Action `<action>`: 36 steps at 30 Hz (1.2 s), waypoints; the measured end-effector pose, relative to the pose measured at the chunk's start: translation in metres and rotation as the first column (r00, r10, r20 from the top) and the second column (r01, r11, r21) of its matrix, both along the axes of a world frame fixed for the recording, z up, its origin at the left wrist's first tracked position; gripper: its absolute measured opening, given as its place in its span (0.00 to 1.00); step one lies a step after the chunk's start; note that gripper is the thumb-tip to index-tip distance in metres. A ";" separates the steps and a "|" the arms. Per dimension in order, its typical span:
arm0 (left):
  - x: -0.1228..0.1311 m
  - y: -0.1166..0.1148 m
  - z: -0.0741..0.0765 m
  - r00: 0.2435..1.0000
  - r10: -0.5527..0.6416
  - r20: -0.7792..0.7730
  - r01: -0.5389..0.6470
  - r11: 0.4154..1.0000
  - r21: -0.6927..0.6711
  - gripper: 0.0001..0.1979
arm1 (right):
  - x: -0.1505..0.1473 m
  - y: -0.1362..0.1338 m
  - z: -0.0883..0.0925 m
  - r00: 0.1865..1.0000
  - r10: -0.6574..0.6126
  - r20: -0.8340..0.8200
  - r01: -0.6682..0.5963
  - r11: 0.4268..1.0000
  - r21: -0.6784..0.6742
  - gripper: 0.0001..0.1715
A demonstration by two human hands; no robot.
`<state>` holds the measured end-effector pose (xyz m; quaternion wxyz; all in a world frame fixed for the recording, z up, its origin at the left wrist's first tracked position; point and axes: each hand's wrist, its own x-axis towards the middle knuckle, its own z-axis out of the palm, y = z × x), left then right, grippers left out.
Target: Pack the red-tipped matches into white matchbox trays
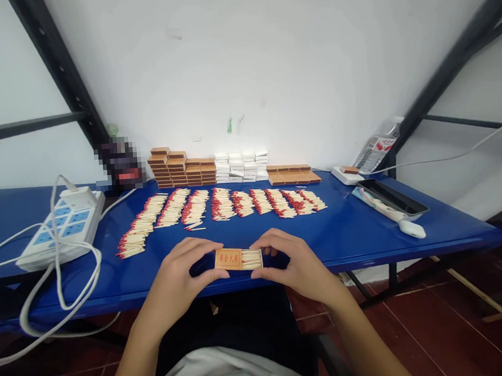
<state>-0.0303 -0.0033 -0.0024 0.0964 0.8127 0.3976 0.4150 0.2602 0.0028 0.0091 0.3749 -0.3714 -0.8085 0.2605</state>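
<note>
While our left hand [177, 273] pinches the printed orange cardboard sleeve [229, 259] of a small rectangular matchbox [240, 259], our right hand [298, 260] grips the end of its white tray between thumb and fingers. We hold the matchbox over the near edge of the glossy blue table [344, 230], its tray partly drawn out, with pale slender wooden matchsticks [251, 260] showing. Beyond our hands we see slanting rows of loose red-tipped wooden matches [174, 207], and behind them stacked brown boxes [176, 169] just beside stacked white boxes [241, 168], near the white wall [268, 66].
</note>
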 end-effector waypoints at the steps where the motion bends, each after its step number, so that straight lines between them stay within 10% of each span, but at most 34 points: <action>1: 0.001 -0.001 0.001 1.000 -0.004 0.011 0.004 1.000 -0.002 0.20 | -0.001 -0.001 0.000 1.000 -0.009 -0.022 0.009 1.000 -0.005 0.21; 21: 0.054 -0.021 -0.007 0.950 0.129 0.284 -0.221 0.921 0.320 0.18 | -0.056 -0.043 -0.017 0.959 -0.217 -0.182 0.213 0.976 -0.044 0.44; 29: 0.065 -0.021 -0.018 0.974 0.059 0.217 -0.149 0.892 0.427 0.26 | -0.049 -0.026 -0.011 0.905 -0.323 -0.277 0.322 0.945 -0.053 0.22; 36: 0.068 -0.017 -0.022 0.975 0.046 0.215 -0.142 0.879 0.455 0.24 | -0.049 -0.025 -0.003 0.959 -0.261 -0.115 0.263 0.965 0.005 0.32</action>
